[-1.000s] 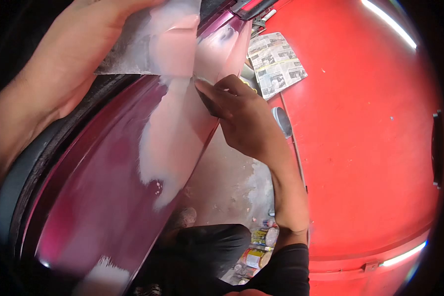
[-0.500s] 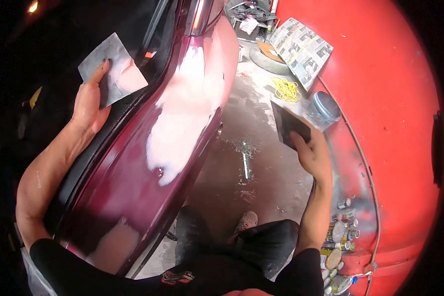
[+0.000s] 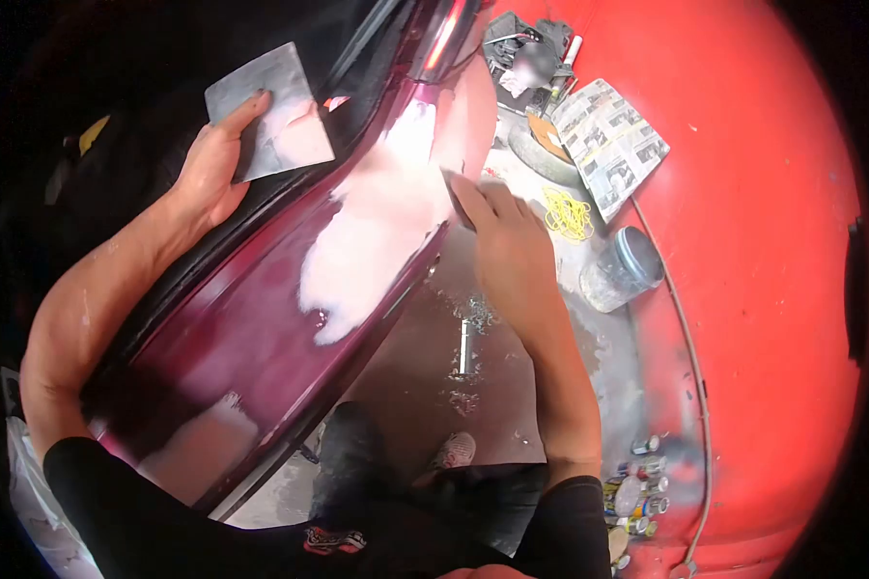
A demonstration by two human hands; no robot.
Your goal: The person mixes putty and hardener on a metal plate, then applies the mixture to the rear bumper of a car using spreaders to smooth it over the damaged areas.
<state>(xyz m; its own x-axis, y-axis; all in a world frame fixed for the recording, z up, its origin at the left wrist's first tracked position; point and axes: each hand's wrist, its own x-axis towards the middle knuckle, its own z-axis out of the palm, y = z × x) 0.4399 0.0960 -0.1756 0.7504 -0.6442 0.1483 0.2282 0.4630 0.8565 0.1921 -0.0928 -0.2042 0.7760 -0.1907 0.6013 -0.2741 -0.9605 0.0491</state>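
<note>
A maroon car panel (image 3: 251,338) slants across the view, with a pale patch of body filler (image 3: 367,241) spread over its upper part. My left hand (image 3: 212,169) is up at the left, gripping a square metal plate (image 3: 270,111) smeared with pinkish filler. At the filler patch's right edge my right hand (image 3: 502,241) presses a dark spreader (image 3: 454,198) against the panel; most of the spreader is hidden under my fingers.
A red vehicle body (image 3: 763,241) fills the right side. On the concrete floor lie a grey tin (image 3: 623,270), newspaper (image 3: 608,140), a yellow coil (image 3: 568,212), a tyre (image 3: 541,150) and several small cans (image 3: 637,482) near my knee.
My right hand has moved left from over the floor back to the panel, bringing the spreader onto the filler. The left hand with the plate has shifted slightly right.
</note>
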